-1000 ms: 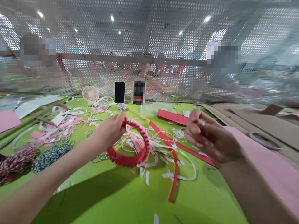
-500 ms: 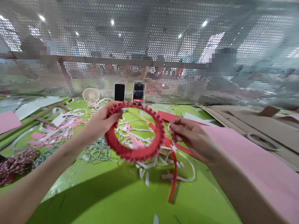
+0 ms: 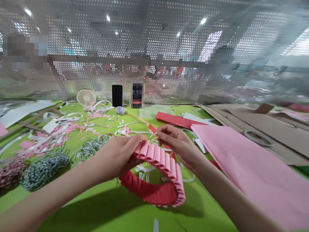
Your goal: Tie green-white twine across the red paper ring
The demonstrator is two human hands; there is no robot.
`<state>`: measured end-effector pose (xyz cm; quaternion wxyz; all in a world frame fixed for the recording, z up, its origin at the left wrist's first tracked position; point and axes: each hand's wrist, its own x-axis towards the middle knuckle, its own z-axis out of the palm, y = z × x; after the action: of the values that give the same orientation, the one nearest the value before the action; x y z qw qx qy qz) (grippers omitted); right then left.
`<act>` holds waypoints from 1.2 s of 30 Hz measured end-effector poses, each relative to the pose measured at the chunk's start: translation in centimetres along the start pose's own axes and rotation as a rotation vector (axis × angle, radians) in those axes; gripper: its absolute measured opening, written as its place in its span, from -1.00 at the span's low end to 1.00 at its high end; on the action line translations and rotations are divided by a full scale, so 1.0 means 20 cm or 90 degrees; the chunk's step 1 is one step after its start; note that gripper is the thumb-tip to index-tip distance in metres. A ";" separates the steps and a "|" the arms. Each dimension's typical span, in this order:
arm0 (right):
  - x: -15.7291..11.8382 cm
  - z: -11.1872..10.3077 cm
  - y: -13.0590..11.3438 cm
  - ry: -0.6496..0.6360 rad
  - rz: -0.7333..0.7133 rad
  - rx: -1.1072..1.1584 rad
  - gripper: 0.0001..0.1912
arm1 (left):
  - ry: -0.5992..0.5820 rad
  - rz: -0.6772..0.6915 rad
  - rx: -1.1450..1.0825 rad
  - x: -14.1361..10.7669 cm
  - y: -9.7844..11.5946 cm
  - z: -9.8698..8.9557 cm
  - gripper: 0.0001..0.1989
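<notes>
Your left hand [image 3: 124, 151] clamps the pleated ring [image 3: 165, 163]; your right hand's [image 3: 180, 144] fingertips meet beside it, contents unclear. You're likely decorating; next, steady it.

No text, label, brand, number or sign can be read anywhere in the frame. The black panel [image 3: 117, 95], left of centre in the upper half, shows a plain dark face; the blurred panel [image 3: 137, 93] just right of it is too coarse to read.

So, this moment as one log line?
left hand: grips pink-and-red ring | right hand: pinched near ring, contents unclear | table: cord bundle, pink sheet
</notes>
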<state>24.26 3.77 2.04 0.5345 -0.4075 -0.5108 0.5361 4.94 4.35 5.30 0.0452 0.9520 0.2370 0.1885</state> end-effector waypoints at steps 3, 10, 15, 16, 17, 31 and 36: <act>-0.01 0.00 0.00 -0.056 0.066 0.099 -0.88 | 0.052 -0.043 -0.029 0.00 -0.01 0.02 -0.78; -0.02 0.01 0.00 -0.092 0.081 0.126 -0.89 | 0.182 0.097 -0.005 -0.01 -0.03 0.05 -0.78; -0.04 0.00 -0.03 -0.138 0.022 0.081 -0.93 | 0.253 0.278 0.112 -0.02 -0.06 0.03 -0.85; -0.04 0.00 -0.04 -0.144 0.007 0.063 -0.94 | 0.266 0.313 0.161 -0.02 -0.06 0.02 -0.83; -0.05 0.01 -0.05 -0.149 -0.008 0.043 -0.95 | 0.279 0.344 0.209 -0.02 -0.05 0.02 -0.81; -0.12 0.05 -0.14 -0.211 -0.094 -0.181 -0.95 | 0.325 0.414 0.360 0.00 -0.06 0.04 -0.77; -0.11 0.05 -0.14 -0.218 -0.106 -0.219 -0.95 | 0.295 0.421 0.336 -0.01 -0.08 0.05 -0.84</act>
<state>23.91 1.20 4.73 0.4055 -0.3520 -0.7093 0.4566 4.52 5.66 4.11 -0.3144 0.8880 -0.0352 0.3336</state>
